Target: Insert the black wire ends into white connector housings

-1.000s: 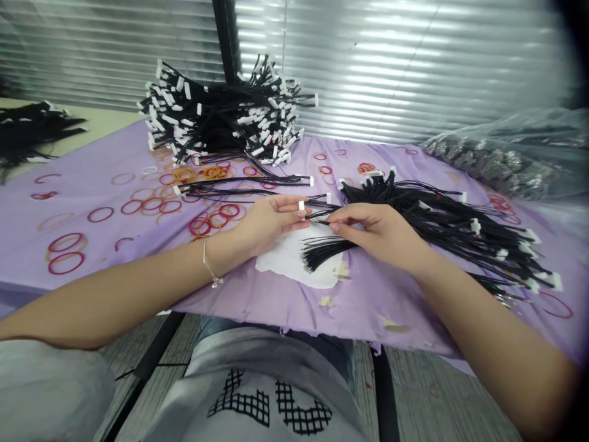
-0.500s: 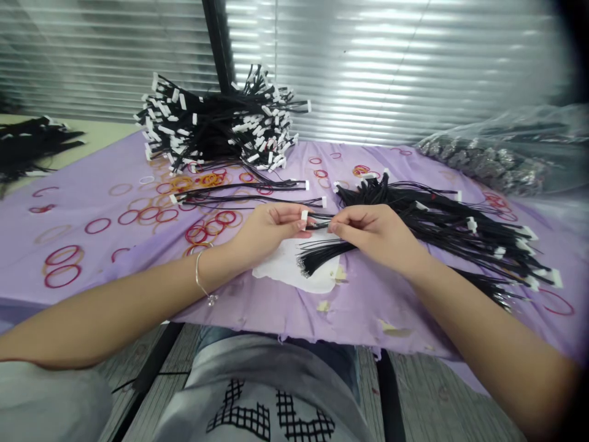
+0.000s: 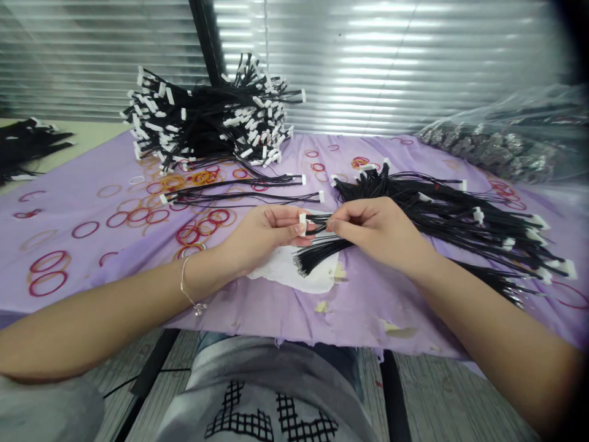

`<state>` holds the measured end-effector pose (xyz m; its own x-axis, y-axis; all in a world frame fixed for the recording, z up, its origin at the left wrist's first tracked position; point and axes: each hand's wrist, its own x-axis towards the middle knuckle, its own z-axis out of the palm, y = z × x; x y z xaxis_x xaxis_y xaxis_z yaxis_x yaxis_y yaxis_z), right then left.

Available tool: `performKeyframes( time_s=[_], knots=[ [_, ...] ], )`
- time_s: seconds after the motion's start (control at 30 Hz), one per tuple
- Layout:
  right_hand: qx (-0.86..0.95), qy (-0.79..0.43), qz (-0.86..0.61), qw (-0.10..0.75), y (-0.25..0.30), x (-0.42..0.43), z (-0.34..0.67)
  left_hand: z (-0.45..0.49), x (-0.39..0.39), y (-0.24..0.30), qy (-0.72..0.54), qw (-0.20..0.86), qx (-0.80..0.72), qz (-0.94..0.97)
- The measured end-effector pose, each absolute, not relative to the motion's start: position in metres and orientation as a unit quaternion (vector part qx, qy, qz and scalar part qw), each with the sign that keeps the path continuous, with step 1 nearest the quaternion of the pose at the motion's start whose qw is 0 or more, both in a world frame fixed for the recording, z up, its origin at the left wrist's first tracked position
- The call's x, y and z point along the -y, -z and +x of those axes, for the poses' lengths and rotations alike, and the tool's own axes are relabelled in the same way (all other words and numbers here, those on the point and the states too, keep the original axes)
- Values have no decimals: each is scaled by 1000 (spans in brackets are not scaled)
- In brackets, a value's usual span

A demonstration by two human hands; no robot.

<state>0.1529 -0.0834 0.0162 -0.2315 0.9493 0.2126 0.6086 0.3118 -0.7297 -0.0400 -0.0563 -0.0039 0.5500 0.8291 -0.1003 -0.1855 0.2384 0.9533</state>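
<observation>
While the left hand (image 3: 262, 236) pinches the white connector (image 3: 302, 222) between thumb and forefinger, the right hand (image 3: 377, 230) has closed in since a second ago. Its fingers (image 3: 338, 224) now grip the thin black wires (image 3: 319, 220) just beside the connector, where a clear gap showed before. Both hands hover low over the worktop's purple cloth (image 3: 83, 184), above a white patch (image 3: 280, 273). The wires' bare ends (image 3: 306, 264) fan out below the right hand. A loose wire bundle (image 3: 451, 215) lies to the right, touching that hand. Rubber bands (image 3: 147, 215) are scattered to the left, and a stacked pile (image 3: 207, 120) of finished cables stands behind them.
</observation>
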Motion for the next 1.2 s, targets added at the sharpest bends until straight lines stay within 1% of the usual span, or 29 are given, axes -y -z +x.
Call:
performKeyframes(
  time_s=[0.33,0.73,1.1,1.2],
  knots=[
    [748,-241,-525,327,-14,86,149,-40,58,2,-346,677,-341,552],
    [746,-229,-521,345,-13,87,148,-39,59,2,-343,680,-345,548],
    [768,-198,-508,336,-8,88,146,-37,63,-2,-355,649,-361,568],
    [776,-187,-498,339,-8,87,147,-40,62,-2,-354,651,-345,576]
  ],
)
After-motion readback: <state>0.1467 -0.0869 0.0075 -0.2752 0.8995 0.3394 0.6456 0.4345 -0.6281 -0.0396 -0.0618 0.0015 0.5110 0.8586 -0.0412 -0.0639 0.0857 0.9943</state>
